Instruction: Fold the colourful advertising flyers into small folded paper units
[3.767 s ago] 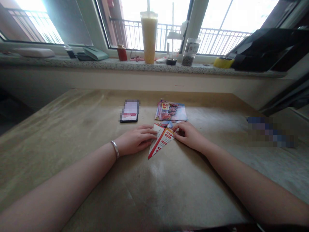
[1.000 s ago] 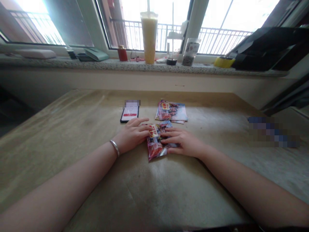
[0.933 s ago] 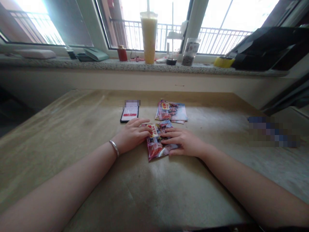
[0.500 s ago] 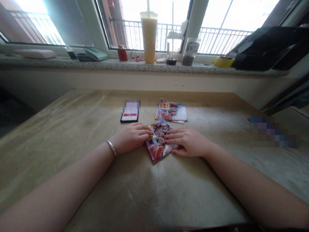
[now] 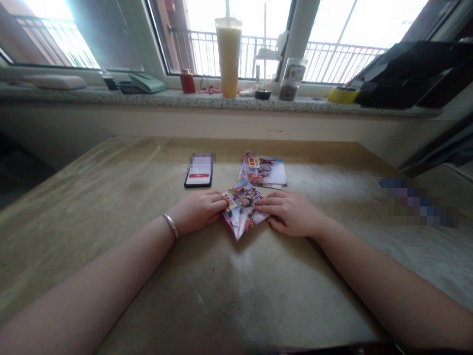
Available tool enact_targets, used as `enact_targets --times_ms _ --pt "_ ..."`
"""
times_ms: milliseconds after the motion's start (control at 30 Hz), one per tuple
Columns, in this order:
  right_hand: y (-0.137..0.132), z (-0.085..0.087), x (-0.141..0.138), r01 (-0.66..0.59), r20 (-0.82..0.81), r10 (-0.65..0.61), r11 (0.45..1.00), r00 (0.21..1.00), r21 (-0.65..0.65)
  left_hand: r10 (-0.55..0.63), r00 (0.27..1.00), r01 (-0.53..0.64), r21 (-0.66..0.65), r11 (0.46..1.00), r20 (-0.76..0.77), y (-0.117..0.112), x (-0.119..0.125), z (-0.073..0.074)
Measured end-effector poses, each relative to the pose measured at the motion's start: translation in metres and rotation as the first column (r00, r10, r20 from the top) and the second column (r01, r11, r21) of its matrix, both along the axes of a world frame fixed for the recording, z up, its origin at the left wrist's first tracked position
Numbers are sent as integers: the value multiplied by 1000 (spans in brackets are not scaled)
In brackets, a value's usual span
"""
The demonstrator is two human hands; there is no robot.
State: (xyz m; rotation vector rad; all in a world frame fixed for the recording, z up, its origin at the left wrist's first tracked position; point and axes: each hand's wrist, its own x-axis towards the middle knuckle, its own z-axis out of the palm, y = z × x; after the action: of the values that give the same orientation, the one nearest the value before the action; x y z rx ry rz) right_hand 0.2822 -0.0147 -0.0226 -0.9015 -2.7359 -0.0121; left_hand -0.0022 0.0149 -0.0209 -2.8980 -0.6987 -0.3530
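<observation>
A folded printed leaflet (image 5: 242,207), diamond-shaped with a pointed corner toward me, lies between my two hands on the table. My left hand (image 5: 197,209), a silver bangle at its wrist, pinches the leaflet's left corner. On the opposite side, my right hand (image 5: 290,212) has its fingertips on top of the right corner and its thumb at the near edge. Just beyond the leaflet rests a stack of similar colourful leaflets (image 5: 271,171), slightly fanned.
A phone (image 5: 198,177) with a lit screen lies left of the stack. The beige table (image 5: 221,296) meets a wall under a stone windowsill (image 5: 148,100). On the sill stand a tall cup of yellow drink (image 5: 228,59), a red bottle (image 5: 187,82) and a black bag (image 5: 402,74).
The leaflet's near part has changed shape: it now comes to a narrower, paler point, slightly farther from me. My right hand has shifted a little to the right.
</observation>
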Motion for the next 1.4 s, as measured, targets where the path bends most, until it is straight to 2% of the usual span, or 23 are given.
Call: enact_targets --times_ms 267,600,667,767,900,967,1100,1300,1400 --pt "5 -4 1 86 -12 -86 996 996 33 46 999 -45 -52 998 27 1 -1 -2" --pt "11 -8 6 167 -107 -182 976 977 -138 200 976 -185 -156 970 83 7 -4 -8" --pt "12 -10 3 244 -116 -269 950 956 -194 282 955 -255 -223 941 97 7 -2 -8" --pt "12 -13 -6 409 -89 -445 873 891 -264 425 898 -370 -325 870 116 7 3 -8" --pt "10 -14 -20 574 -49 -592 796 805 -194 483 863 -420 -324 848 146 6 11 -10" --pt "9 -14 -24 614 -42 -627 772 778 -163 506 850 -443 -320 838 147 5 15 -12" --pt "9 -13 -26 636 -52 -655 748 754 -189 562 817 -495 -339 800 134 5 16 -13" --pt "14 -13 -16 584 -75 -645 730 761 -355 531 839 -453 -387 803 119 9 3 -9" --pt "15 -13 -10 525 -96 -619 729 779 -438 550 834 -472 -461 751 42 11 -3 -5"
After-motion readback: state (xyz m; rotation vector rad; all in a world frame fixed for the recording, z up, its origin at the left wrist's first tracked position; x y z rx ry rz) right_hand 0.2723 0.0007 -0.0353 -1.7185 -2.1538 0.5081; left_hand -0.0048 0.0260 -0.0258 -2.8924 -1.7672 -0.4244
